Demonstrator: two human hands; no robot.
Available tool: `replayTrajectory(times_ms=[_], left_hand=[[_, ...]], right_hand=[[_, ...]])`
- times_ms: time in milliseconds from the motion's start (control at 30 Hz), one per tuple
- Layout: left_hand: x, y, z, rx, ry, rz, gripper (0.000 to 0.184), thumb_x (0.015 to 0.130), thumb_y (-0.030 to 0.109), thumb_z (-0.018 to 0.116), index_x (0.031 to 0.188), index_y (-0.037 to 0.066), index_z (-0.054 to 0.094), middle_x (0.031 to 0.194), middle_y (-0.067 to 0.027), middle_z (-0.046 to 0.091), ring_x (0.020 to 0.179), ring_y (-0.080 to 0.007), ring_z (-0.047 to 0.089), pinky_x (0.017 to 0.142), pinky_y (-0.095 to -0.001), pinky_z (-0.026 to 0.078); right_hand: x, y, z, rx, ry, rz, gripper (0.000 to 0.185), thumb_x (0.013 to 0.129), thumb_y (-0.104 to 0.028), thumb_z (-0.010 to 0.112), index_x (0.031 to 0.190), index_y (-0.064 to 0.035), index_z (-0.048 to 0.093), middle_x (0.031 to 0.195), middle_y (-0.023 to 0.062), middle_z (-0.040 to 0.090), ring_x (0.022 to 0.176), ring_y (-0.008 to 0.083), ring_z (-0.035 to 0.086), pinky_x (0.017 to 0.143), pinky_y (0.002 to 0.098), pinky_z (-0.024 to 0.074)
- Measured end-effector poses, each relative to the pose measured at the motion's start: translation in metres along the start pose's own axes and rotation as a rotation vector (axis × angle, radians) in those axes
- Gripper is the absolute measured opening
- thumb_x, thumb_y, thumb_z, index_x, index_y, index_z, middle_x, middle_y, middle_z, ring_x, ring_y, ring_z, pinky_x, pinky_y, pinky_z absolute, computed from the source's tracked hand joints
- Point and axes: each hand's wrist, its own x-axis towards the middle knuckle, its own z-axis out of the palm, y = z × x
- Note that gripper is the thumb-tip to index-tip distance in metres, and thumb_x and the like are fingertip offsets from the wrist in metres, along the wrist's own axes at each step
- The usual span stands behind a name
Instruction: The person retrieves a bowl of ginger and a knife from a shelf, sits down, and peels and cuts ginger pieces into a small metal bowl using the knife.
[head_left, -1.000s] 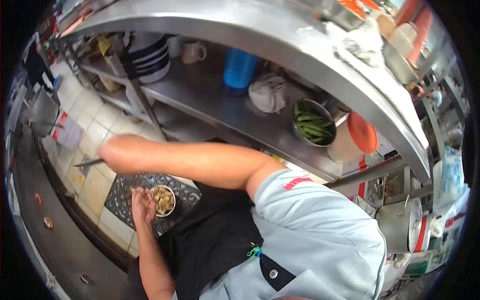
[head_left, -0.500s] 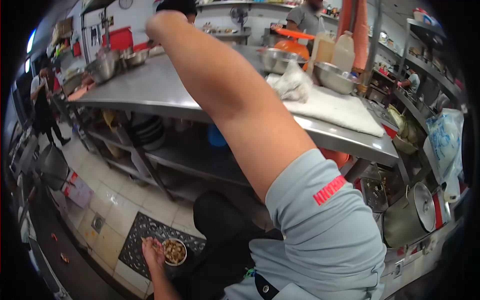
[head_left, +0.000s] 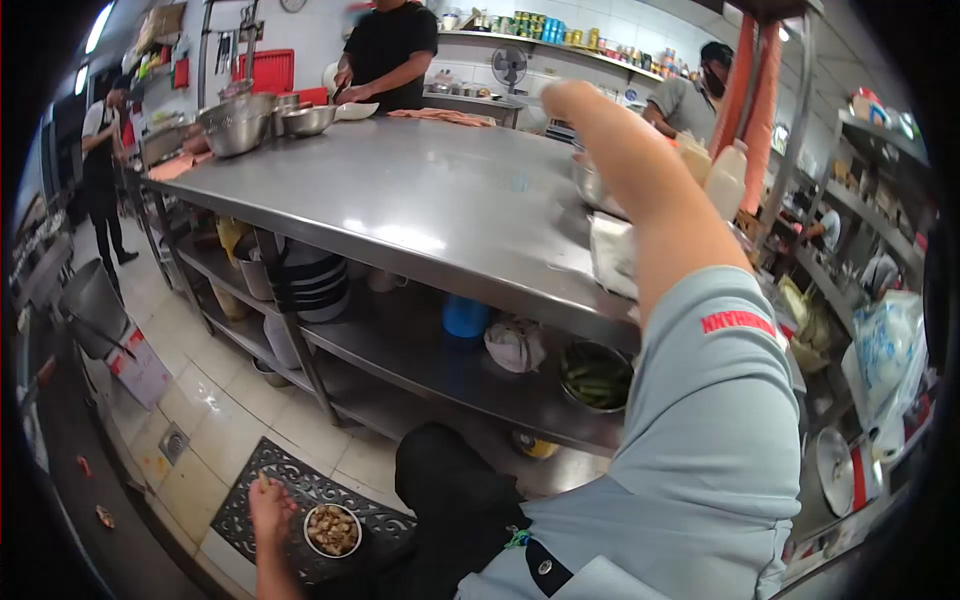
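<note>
Low in front of me, my left hand (head_left: pixel 270 512) is closed, with a small tan piece (head_left: pixel 264 482) showing at its fingertips; its exact kind is unclear. Just right of that hand is a round white-rimmed bowl (head_left: pixel 309 545) full of brownish chopped food pieces (head_left: pixel 333 529). My right arm stretches up and forward across the steel table (head_left: pixel 440 185). At its far end, my right hand (head_left: pixel 568 95) is bent away, so its fingers are hidden. Below the right forearm, a steel bowl (head_left: pixel 592 188) and a white cloth (head_left: pixel 612 255) are partly covered.
Metal bowls (head_left: pixel 235 128) stand at the table's far left. A person in black (head_left: pixel 390 55) works behind it, and another in grey (head_left: pixel 682 108) stands farther right. Plastic jugs (head_left: pixel 727 180) are beyond my arm. The undershelf holds a pot of green vegetables (head_left: pixel 597 377).
My view has turned, revealing more of the tabletop. My right arm now reaches farther right, over the cloth and bowl. My left hand stays beside the food bowl.
</note>
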Motion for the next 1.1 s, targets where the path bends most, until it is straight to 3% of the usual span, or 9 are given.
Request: replayTrajectory(times_ms=[133,267,400,533,700,833,867,933,1100], left_hand=[[0.028,0.001,-0.020,0.086,0.082,-0.105,0.010,0.096,0.013,0.060,0.101,0.016,0.050,0.075,-0.0019,0.055,0.056,-0.0137,0.053,0.049,-0.0291,0.049],[0.073,-0.029,-0.034,0.127,0.110,-0.200,0.011,0.094,0.011,0.057,0.101,0.015,0.050,0.074,-0.0014,0.052,0.054,-0.0145,0.050,0.047,-0.0318,0.047],[0.102,-0.047,-0.019,0.133,-0.004,-0.132,0.012,0.092,0.009,0.057,0.100,0.014,0.049,0.072,-0.0020,0.052,0.052,-0.0151,0.049,0.044,-0.0332,0.046],[0.112,-0.054,-0.004,0.168,-0.054,-0.118,0.012,0.091,0.007,0.056,0.099,0.013,0.049,0.070,-0.0024,0.051,0.050,-0.0157,0.049,0.043,-0.0319,0.045],[0.098,-0.049,-0.009,0.265,0.047,-0.144,0.012,0.088,0.004,0.054,0.095,0.012,0.048,0.068,-0.0028,0.051,0.046,-0.0154,0.049,0.040,-0.0319,0.042],[0.100,-0.058,-0.037,0.253,0.050,-0.009,0.012,0.090,0.006,0.058,0.095,0.011,0.048,0.064,-0.0017,0.049,0.046,-0.0142,0.048,0.039,-0.0319,0.042],[0.102,-0.059,-0.044,0.192,0.034,-0.033,0.012,0.090,0.008,0.059,0.096,0.010,0.049,0.063,-0.0007,0.049,0.046,-0.0138,0.048,0.040,-0.0316,0.042],[0.105,-0.061,-0.050,0.194,0.031,-0.022,0.011,0.090,0.008,0.058,0.097,0.009,0.051,0.064,-0.0004,0.050,0.047,-0.0134,0.048,0.040,-0.0313,0.042],[0.101,-0.052,-0.043,0.503,0.117,0.010,0.010,0.090,0.012,0.059,0.096,0.009,0.051,0.065,0.0010,0.049,0.050,-0.0120,0.049,0.045,-0.0294,0.043]], right_hand=[[0.003,0.024,0.021,0.141,-0.122,0.120,0.025,0.089,-0.008,0.061,0.110,-0.0005,0.074,0.095,0.0175,0.076,0.073,0.0280,0.076,0.059,0.0460,0.0601],[0.046,0.055,0.070,0.292,-0.292,0.369,0.024,0.089,-0.015,0.060,0.101,-0.0017,0.076,0.096,0.0160,0.076,0.075,0.0295,0.075,0.064,0.0459,0.0594],[0.051,0.072,0.093,-0.107,-0.442,0.133,0.022,0.086,-0.021,0.066,0.087,-0.0018,0.077,0.086,0.0140,0.074,0.075,0.0292,0.073,0.065,0.0454,0.0573],[0.080,0.090,0.121,-0.015,-0.613,0.235,0.021,0.068,-0.025,0.085,0.079,-0.0082,0.078,0.084,0.0138,0.074,0.071,0.0289,0.069,0.061,0.0469,0.0518],[0.114,0.126,0.157,0.087,-0.326,0.204,0.023,0.072,-0.027,0.084,0.082,-0.0073,0.078,0.090,0.0127,0.075,0.076,0.0254,0.069,0.063,0.0431,0.0533],[0.135,0.152,0.180,-0.570,-0.364,-0.288,0.024,0.079,-0.030,0.079,0.082,-0.0059,0.081,0.084,0.0096,0.078,0.075,0.0247,0.075,0.077,0.0393,0.0607],[0.122,0.137,0.169,-0.323,-0.348,-0.084,0.024,0.074,-0.026,0.081,0.086,-0.0052,0.080,0.091,0.0111,0.078,0.078,0.0255,0.074,0.075,0.0422,0.0591],[0.101,0.121,0.152,-0.131,-0.250,0.042,0.023,0.074,-0.023,0.079,0.086,-0.0034,0.079,0.091,0.0146,0.077,0.080,0.0283,0.074,0.075,0.0435,0.0591],[0.079,0.112,0.132,-0.109,-0.013,-0.062,0.022,0.073,-0.016,0.074,0.087,0.0012,0.077,0.091,0.0234,0.075,0.085,0.0352,0.075,0.076,0.0468,0.0590]])
